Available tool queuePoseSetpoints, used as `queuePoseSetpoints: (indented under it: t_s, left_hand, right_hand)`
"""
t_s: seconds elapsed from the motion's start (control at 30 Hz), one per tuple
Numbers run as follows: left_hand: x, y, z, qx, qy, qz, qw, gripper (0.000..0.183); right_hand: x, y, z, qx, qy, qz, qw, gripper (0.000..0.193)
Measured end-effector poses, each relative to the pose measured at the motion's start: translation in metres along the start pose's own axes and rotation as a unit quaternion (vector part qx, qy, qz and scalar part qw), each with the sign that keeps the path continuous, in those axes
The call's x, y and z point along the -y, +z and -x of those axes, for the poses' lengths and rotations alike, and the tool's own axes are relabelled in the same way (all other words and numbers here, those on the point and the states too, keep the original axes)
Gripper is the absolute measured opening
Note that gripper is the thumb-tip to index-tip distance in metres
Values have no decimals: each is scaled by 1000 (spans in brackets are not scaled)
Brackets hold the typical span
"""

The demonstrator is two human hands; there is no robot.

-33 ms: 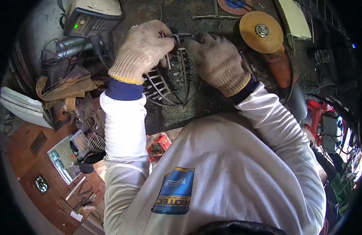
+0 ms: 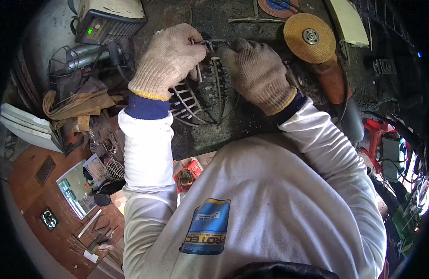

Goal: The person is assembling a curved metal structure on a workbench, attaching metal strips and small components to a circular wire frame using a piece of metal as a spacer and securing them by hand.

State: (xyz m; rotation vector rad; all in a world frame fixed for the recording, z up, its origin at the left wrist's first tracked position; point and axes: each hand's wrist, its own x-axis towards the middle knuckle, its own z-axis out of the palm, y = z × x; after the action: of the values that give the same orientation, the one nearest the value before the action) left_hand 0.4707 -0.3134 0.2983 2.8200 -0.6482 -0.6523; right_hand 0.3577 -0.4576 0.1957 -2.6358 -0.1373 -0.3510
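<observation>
Both my hands wear knitted work gloves and come close together over the dark workbench. My left hand (image 2: 170, 60) is closed, fingers curled round one end of a thin bent metal piece (image 2: 215, 41). A short pale rod (image 2: 199, 73) sticks out below those fingers. My right hand (image 2: 258, 74) is also closed, its fingertips at the piece's other end; exactly how they grip it is hidden. Just below and between the hands a wire grate (image 2: 186, 103) with parallel bars and curved rods lies on the bench, partly covered by my left hand.
An angle grinder (image 2: 328, 81) with a tan disc (image 2: 310, 38) lies to the right. At the far left stands a welding machine (image 2: 110, 21) with a green display. A metal T-shaped bar (image 2: 256, 20) lies beyond my hands. Brown cloth (image 2: 77, 104) and cables crowd the left side.
</observation>
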Motion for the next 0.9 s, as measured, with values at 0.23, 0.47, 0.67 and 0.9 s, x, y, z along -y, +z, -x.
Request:
queuePoseSetpoints:
  t_s: [0.23,0.47,0.67,0.9]
  left_hand:
    - [-3,-22,30,3,-60,241,969,33]
    - [6,-14,42,-4,-80,242,967,35]
    - [4,-8,40,-15,-55,234,971,31]
    - [-14,2,34,-13,-43,186,982,31]
  right_hand:
    - [-11,-17,17,-14,55,-78,995,20]
    - [-15,-12,28,-16,70,-96,993,21]
    - [-18,-4,31,-60,43,-104,992,21]
    - [-17,-6,31,-46,50,-128,989,23]
